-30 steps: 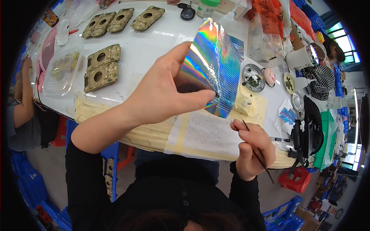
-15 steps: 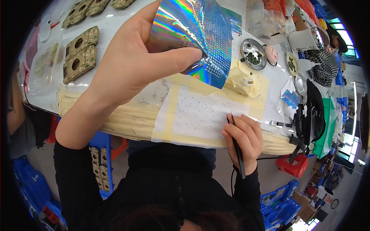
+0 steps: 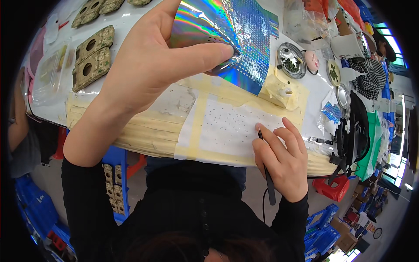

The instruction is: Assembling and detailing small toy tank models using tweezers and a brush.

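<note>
My left hand pinches a shiny rainbow-coloured foil sheet, dotted with rows of small spots, between thumb and fingers; the sheet bends at the thumb and is held above the table. In my right hand is a pair of black tweezers, gripped between thumb and fingers, its tips pointing away from me. Beneath lies a white paper sheet edged with yellowish tape and scattered with many tiny dark specks. The right fingers are over its right side. A yellowish lump with a pale peg stands beyond the paper.
Camouflage-patterned pieces with round holes lie at the left, by a clear plastic box. A round metal dish of small dark bits stands at the back right. A black bag, a green tray and a red stool are farther right.
My right hand has turned and shifted slightly right, the tweezers with it; its fingers are more spread. The left hand still holds the foil sheet. The whole view has shifted a little.
</note>
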